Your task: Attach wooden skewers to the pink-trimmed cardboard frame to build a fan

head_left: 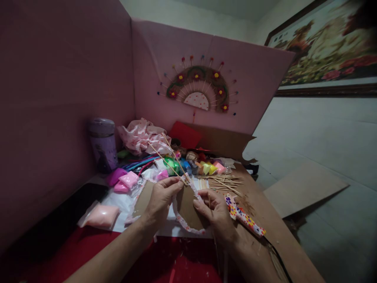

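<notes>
My left hand is closed on two thin wooden skewers that slant up and to the left, and on the top of a semicircular cardboard piece edged with pink patterned trim. My right hand pinches that piece at its right side, fingers curled. A bright patterned strip lies just right of my right hand.
Loose skewers lie behind my hands. Coloured clay packets and pink packets sit further back, with a purple bottle, crumpled cloth and a fan decoration on the pink board. A brown cardboard sheet covers the right.
</notes>
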Demonstrator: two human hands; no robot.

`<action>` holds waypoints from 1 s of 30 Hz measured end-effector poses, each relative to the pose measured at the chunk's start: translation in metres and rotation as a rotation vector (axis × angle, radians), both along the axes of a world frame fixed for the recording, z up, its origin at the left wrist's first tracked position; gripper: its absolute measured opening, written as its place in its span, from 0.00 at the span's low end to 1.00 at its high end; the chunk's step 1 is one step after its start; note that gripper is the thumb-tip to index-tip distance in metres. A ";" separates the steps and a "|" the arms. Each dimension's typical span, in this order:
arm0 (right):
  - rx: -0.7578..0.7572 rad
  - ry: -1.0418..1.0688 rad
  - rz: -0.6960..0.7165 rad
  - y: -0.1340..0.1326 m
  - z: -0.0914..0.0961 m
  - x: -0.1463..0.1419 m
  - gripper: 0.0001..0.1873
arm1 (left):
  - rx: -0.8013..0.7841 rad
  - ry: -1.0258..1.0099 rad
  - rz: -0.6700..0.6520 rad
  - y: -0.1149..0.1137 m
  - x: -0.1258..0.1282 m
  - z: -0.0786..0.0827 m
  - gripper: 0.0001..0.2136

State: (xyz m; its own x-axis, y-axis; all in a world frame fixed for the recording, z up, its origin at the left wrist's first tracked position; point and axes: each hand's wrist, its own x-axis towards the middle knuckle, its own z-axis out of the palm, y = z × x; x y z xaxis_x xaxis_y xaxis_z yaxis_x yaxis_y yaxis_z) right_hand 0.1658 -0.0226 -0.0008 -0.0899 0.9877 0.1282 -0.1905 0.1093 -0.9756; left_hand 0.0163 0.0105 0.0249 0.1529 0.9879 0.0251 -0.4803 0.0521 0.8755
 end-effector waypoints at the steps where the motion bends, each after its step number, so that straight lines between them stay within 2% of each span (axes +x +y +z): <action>1: 0.001 0.005 0.007 0.000 0.000 0.000 0.14 | -0.009 0.003 0.003 0.000 0.000 0.000 0.08; 6: 0.024 -0.004 0.012 -0.002 -0.001 -0.001 0.12 | -0.021 0.064 0.026 -0.001 -0.001 0.001 0.07; 11: 0.000 0.031 0.033 0.000 -0.008 -0.002 0.12 | 0.074 0.125 0.133 0.002 0.000 -0.009 0.06; 17: -0.011 0.051 0.024 0.007 -0.013 0.003 0.13 | 0.058 0.049 0.011 0.000 0.003 -0.010 0.10; 30: 0.005 0.033 0.034 0.004 -0.011 0.001 0.12 | 0.063 0.098 0.099 0.003 0.002 -0.011 0.07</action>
